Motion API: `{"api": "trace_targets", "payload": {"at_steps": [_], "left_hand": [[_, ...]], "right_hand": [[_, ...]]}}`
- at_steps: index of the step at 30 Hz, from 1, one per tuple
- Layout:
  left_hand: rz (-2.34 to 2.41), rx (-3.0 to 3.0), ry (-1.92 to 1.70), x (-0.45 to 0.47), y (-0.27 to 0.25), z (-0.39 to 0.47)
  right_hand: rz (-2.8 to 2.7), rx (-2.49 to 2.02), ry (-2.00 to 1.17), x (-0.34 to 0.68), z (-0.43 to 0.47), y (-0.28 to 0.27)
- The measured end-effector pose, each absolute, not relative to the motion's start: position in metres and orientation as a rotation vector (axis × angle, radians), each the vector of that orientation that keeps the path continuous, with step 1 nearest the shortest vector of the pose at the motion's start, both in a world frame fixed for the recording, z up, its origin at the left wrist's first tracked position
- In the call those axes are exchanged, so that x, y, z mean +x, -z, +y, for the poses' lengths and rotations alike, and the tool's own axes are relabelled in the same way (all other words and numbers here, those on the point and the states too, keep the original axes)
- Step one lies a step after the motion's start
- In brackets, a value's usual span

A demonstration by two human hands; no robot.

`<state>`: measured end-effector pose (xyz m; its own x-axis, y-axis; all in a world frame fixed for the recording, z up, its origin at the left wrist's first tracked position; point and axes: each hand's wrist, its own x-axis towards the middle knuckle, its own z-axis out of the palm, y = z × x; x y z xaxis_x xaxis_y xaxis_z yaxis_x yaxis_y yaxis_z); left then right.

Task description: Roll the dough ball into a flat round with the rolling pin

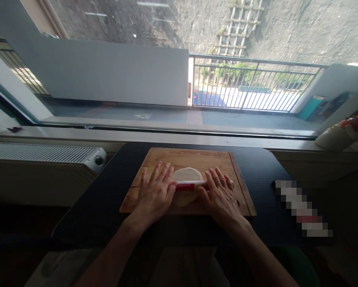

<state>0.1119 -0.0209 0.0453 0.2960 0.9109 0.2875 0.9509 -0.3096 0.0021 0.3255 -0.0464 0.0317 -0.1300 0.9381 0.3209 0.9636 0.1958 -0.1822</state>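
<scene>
A round, flat sheet of dough (pixel 188 174) lies on a wooden cutting board (pixel 217 158). Across its middle rests a rolling pin (pixel 199 185) with a red label. My left hand (pixel 156 189) lies flat over the pin's left end, fingers stretched forward and spread. Over the right end, my right hand (pixel 220 191) is laid palm down, its fingers also extended. Both palms hide the pin's ends, apart from a bit of the tip by the right fingers. The dough shows in front of and behind the pin.
The board sits on a black table (pixel 101 199) with rounded corners. At its right lies a pixelated item (pixel 301 209). A white radiator (pixel 44 153) stands at the left. Beyond are a window sill (pixel 196 139), a pot-like object (pixel 337 135) and a balcony railing (pixel 250 85).
</scene>
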Motion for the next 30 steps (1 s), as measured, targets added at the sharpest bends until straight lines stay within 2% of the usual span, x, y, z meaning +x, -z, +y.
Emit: {"api": "trace_targets", "payload": {"at_steps": [5, 11, 17, 23, 30], "left_hand": [[-1.668, -2.446, 0.35, 0.107, -0.038, -0.043], [-1.743, -2.39, 0.377, 0.113, -0.044, -0.023], [-1.645, -2.465, 0.337, 0.106, -0.038, -0.042], [-1.704, -2.387, 0.372, 0.113, -0.042, -0.02], [-1.633, -2.441, 0.355, 0.109, -0.041, -0.034]], "right_hand": [[-2.183, -1.692, 0.126, 0.33, -0.073, -0.025], [-2.097, -1.803, 0.124, 0.324, -0.046, -0.032], [-2.151, -1.73, 0.142, 0.327, -0.072, -0.025], [-2.078, -1.807, 0.158, 0.323, -0.044, -0.03], [-2.118, -1.74, 0.187, 0.326, -0.06, -0.025]]}}
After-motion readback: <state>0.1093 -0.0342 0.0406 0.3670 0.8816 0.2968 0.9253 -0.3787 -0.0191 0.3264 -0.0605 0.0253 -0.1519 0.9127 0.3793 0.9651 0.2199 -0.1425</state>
